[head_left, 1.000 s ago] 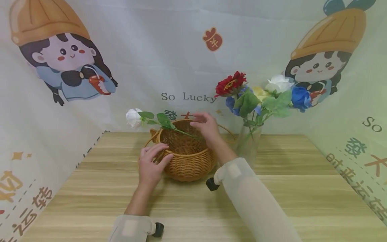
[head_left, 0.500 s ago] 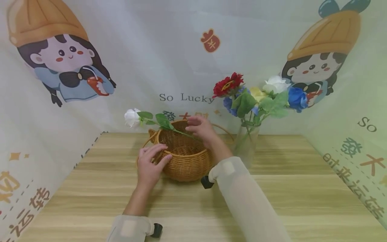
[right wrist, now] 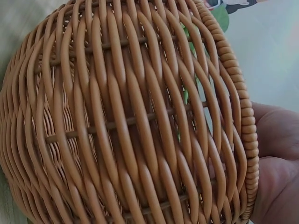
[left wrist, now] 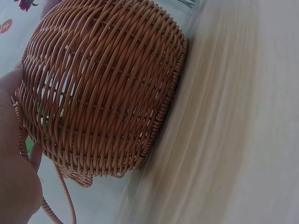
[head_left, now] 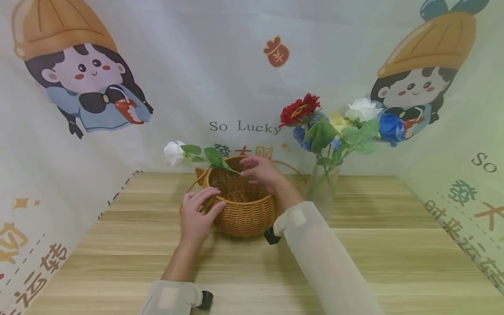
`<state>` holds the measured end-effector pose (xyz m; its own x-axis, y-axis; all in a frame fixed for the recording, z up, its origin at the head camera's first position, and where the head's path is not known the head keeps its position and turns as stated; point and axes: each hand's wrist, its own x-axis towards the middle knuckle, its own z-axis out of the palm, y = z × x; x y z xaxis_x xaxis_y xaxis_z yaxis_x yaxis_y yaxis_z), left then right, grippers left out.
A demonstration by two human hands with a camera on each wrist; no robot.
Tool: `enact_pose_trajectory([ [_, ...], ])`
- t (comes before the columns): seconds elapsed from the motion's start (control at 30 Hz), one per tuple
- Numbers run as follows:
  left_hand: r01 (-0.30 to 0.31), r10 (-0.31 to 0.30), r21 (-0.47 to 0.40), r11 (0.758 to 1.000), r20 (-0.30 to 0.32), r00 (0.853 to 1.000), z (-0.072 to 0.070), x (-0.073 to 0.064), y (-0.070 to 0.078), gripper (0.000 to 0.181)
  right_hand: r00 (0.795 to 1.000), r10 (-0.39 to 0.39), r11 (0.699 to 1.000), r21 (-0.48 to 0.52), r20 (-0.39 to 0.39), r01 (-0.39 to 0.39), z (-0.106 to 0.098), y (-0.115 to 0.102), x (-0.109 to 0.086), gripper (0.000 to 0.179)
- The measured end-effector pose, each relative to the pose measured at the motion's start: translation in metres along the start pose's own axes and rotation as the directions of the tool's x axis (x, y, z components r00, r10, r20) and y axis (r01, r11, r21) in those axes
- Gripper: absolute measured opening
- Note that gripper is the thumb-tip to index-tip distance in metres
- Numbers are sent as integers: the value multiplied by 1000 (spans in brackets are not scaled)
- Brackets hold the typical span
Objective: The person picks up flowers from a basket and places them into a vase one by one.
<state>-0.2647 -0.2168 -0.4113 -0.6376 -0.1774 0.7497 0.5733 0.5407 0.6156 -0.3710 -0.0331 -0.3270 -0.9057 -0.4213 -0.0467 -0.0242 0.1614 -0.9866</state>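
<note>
A white artificial rose (head_left: 174, 152) with green leaves leans across the wicker basket (head_left: 246, 218), its bloom jutting past the left side of the rim. My left hand (head_left: 197, 218) grips the basket at its left front rim, thumb on the near side. Over the basket's opening is my right hand (head_left: 264, 173), fingers loosely extended and overlapping the rose's stem (head_left: 233, 170); the stem's lower end is hidden behind them. Woven basket wall (right wrist: 126, 112) fills most of the right wrist view, with that hand at the rim. The left wrist view shows the basket's underside (left wrist: 180, 60) close against the table.
Behind the basket on the right stands a clear glass vase (head_left: 324, 188) holding red, blue, yellow and white flowers. Thin basket handles (head_left: 291, 168) stick out at the sides. A printed cloth backdrop (head_left: 189, 65) rises behind the wooden table (head_left: 374, 249).
My right hand has moved left and slightly down, from beyond the stem's lower end to over the stem. The left hand, basket and rose stay put.
</note>
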Motion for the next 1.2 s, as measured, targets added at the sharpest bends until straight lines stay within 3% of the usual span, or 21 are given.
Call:
enact_pose_trajectory([
  [0.47,17,-17,-22,1000,2,1000,0,0,1,27,988,68,984,-173,139,-43,2,1,0,35],
  [0.63,18,-17,-22,1000,8,1000,0,-1,2,27,981,77,983,-176,176,-46,2,1,-1,39],
  [1.2,7,-7,-11,1000,12,1000,-2,0,2,27,985,59,992,-119,160,-40,2,1,-1,42],
])
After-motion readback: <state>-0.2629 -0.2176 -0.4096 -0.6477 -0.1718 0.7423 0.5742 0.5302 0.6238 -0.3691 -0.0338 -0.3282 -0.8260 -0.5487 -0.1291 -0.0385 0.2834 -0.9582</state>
